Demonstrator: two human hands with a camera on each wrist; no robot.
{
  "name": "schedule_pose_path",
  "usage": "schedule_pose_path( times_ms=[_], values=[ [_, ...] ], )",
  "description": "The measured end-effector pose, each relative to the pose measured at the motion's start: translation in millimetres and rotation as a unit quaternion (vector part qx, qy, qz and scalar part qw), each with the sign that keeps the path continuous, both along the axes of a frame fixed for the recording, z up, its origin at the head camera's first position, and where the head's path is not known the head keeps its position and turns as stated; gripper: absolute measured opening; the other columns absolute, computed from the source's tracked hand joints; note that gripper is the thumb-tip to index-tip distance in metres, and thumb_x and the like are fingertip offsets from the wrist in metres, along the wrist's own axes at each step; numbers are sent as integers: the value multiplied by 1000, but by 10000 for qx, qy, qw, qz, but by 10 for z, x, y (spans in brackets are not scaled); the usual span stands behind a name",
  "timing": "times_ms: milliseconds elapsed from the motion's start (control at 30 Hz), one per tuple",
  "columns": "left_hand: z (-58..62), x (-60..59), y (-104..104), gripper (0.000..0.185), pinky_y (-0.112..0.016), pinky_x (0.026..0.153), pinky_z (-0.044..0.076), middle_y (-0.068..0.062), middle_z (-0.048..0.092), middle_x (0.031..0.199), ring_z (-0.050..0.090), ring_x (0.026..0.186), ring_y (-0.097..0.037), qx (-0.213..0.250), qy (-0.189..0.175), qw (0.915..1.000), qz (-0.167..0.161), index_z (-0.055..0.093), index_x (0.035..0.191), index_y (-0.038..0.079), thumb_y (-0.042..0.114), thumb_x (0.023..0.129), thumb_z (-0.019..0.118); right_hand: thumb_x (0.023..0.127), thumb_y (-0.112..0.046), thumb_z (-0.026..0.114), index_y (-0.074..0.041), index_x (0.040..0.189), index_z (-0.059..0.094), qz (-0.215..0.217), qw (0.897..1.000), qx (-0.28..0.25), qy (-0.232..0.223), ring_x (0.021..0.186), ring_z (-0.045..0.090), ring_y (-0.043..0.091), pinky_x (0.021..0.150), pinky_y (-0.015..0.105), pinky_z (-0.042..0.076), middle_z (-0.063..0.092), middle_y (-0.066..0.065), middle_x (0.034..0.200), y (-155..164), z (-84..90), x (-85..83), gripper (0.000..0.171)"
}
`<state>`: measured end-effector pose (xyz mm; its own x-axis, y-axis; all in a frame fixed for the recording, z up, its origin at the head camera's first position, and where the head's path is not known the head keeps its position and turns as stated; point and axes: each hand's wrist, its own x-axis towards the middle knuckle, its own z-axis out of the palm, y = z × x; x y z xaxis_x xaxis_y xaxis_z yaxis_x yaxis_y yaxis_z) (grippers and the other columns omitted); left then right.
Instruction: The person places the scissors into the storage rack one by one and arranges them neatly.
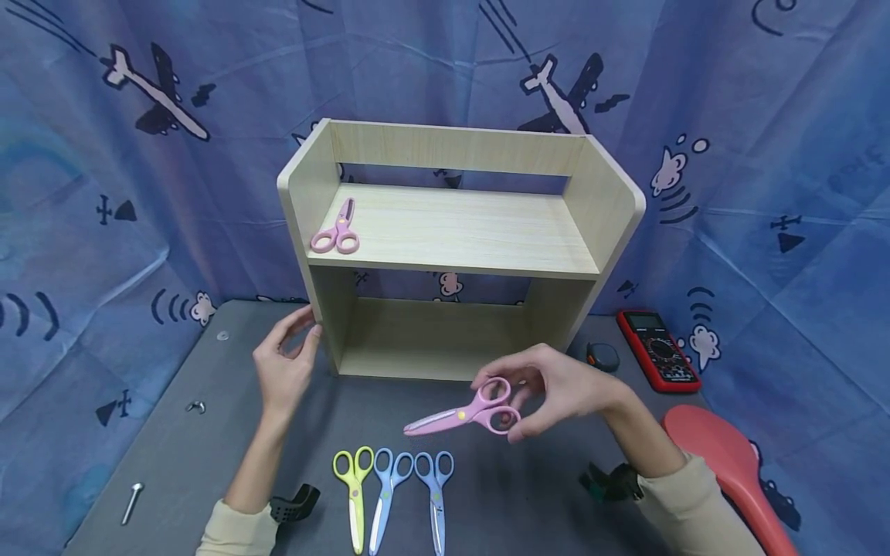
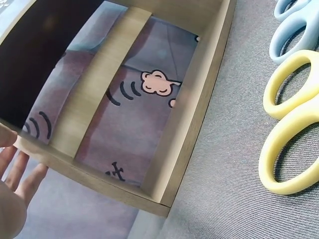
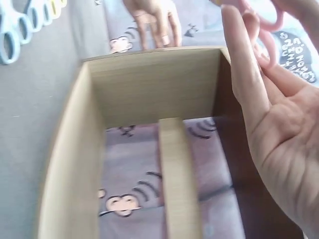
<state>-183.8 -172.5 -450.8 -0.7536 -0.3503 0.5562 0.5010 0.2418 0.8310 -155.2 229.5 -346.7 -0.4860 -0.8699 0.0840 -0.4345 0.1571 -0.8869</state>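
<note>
1. The right hand [image 1: 566, 390] pinched a pair of pink plastic-handled scissors [image 1: 464, 413] by the finger loops, lifting them clear of the grey table top [image 1: 188, 455], blades shut and pointing away from the grip toward the person's left.
2. Just beyond that grip stood a pale wooden two-tier shelf [image 1: 455, 232]; its lower bay sat directly behind the held pair.
3. The left hand [image 1: 285, 363] was spread, fingers loosely straight, touching the shelf's left front edge and holding nothing.
4. On the upper board, well above and left of the grip, a second pink pair of scissors [image 1: 337, 230] already lay near the left wall.
5. Nearer the person than the grip, three pairs lay side by side on the table: yellow-green scissors [image 1: 354, 486], light blue scissors [image 1: 386, 490], and darker blue scissors [image 1: 436, 490].
6. By my reckoning one pair was shelved, one was in hand, and three remained untouched, so the work looked less than half done.
</note>
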Motion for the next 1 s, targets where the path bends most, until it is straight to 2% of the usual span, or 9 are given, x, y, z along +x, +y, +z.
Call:
schedule_pose_path(
  times_ms=[133,367,600,700,800,1000],
  values=[
    [10,0,6,33,-9,90,60,-28,76,126,73,110,6,-4,3,10000,2,75,131,-2,-7,98,74,83,-1,90,-3,138,69,-266,9974,-301,599,94,74,18,80,36,72,75,15,122,-62,179,-16,60],
    [11,4,7,34,-9,90,60,-29,76,126,73,110,5,-70,70,10000,10,75,131,-3,-7,97,74,77,9,91,3,138,67,-689,9854,-726,1378,95,76,17,82,33,71,75,18,123,-206,566,-87,67],
    [-3,12,2,34,-11,91,61,-29,76,125,72,110,7,-154,28,9998,77,75,131,-3,-7,97,75,76,4,95,0,140,69,-1496,9669,-637,1967,99,76,15,86,30,70,76,15,127,-380,927,-223,69],
    [-1,16,6,34,-11,91,61,-29,76,125,72,110,7,-155,26,9998,85,75,131,-3,-7,97,75,77,-1,95,-2,140,69,-1876,9598,-599,2001,102,75,16,88,28,69,76,14,126,-473,1039,-300,69],
    [2,18,11,33,-11,91,61,-28,77,125,73,110,6,-98,41,9999,56,75,130,-3,-7,97,75,77,-3,96,-3,138,70,-2204,9560,-702,1806,102,74,16,88,27,70,75,14,123,-580,1121,-381,67],
    [5,9,11,33,-11,91,61,-25,78,124,74,110,4,119,56,9999,-38,77,129,0,-8,97,75,77,-4,97,-2,135,71,-2799,9426,-928,1566,99,75,17,88,29,70,75,16,117,-799,1176,-603,64]
  ],
)
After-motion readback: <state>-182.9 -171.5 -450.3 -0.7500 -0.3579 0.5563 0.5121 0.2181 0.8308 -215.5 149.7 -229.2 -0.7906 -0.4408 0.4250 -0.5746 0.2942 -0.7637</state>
